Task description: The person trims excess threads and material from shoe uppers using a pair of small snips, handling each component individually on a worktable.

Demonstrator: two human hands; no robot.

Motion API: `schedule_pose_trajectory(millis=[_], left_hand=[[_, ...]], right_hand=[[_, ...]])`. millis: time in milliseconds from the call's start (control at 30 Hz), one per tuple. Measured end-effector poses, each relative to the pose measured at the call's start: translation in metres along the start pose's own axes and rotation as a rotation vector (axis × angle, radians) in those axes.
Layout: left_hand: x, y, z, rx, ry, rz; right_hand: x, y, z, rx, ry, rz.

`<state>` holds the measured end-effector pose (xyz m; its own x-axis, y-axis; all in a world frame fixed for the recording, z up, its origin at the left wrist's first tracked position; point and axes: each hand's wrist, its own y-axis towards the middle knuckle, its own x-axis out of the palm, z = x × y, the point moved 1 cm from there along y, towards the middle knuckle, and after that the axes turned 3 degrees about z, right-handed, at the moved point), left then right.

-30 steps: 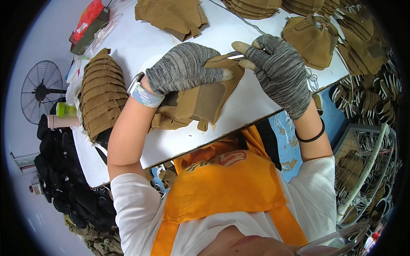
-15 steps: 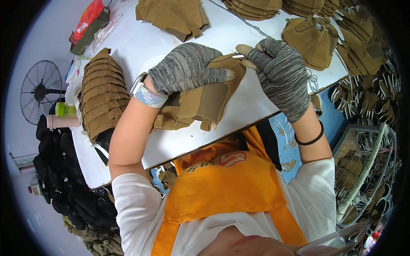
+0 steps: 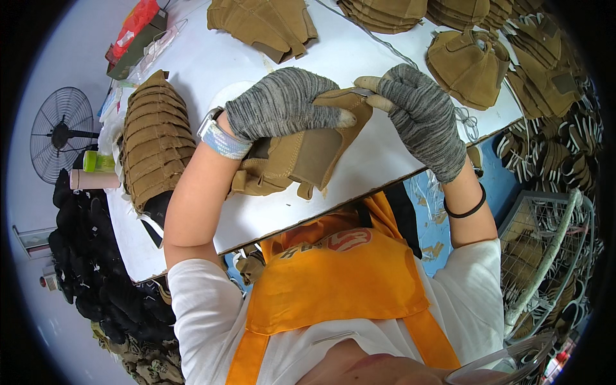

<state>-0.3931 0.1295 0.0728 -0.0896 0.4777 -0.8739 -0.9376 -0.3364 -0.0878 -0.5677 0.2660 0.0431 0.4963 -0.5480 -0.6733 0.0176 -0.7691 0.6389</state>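
Note:
A brown suede shoe upper (image 3: 317,156) is held over the white table, its stitched edge turned up between my hands. My left hand (image 3: 282,106), in a grey knit glove with pale fingertips, is closed on it, thumb on the near side. My right hand (image 3: 420,115), gloved alike, pinches at the upper's top right edge. A small shiny grey piece (image 3: 361,92) shows at its fingertips, lying against that edge; whether it is a blade or part of the upper I cannot tell.
A row of overlapped brown uppers (image 3: 157,138) lies left of my left arm. More brown pieces (image 3: 263,25) and a single upper (image 3: 468,67) lie farther back on the white table (image 3: 199,51). A cable (image 3: 369,32) crosses it. A wire basket (image 3: 545,256) stands at the right.
My right hand has moved slightly down, its fingertips now lower against the upper's edge. The grey piece shows more broadly there. My left hand keeps its hold.

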Motion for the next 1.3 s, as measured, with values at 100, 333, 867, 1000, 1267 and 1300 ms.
schedule_pose_trajectory(millis=[100,333,867,1000,1267,1300], left_hand=[[-0.001,0.0,0.001,-0.013,-0.063,-0.006],[-0.005,0.002,0.002,-0.041,0.011,-0.075],[-0.006,-0.001,0.005,-0.003,-0.037,-0.046],[-0.001,0.0,-0.003,0.044,-0.074,-0.008],[-0.005,0.0,0.003,-0.012,-0.025,-0.026],[-0.007,0.0,0.005,-0.041,-0.014,-0.055]], right_hand=[[-0.006,0.006,0.0,-0.014,0.052,0.058],[-0.009,0.011,0.003,-0.103,-0.018,-0.113],[0.004,0.018,0.011,-0.256,-0.154,-0.137],[0.004,0.018,0.01,-0.303,-0.21,-0.075],[0.009,0.017,0.018,-0.361,-0.249,-0.045],[0.009,0.017,0.02,-0.365,-0.238,-0.04]])
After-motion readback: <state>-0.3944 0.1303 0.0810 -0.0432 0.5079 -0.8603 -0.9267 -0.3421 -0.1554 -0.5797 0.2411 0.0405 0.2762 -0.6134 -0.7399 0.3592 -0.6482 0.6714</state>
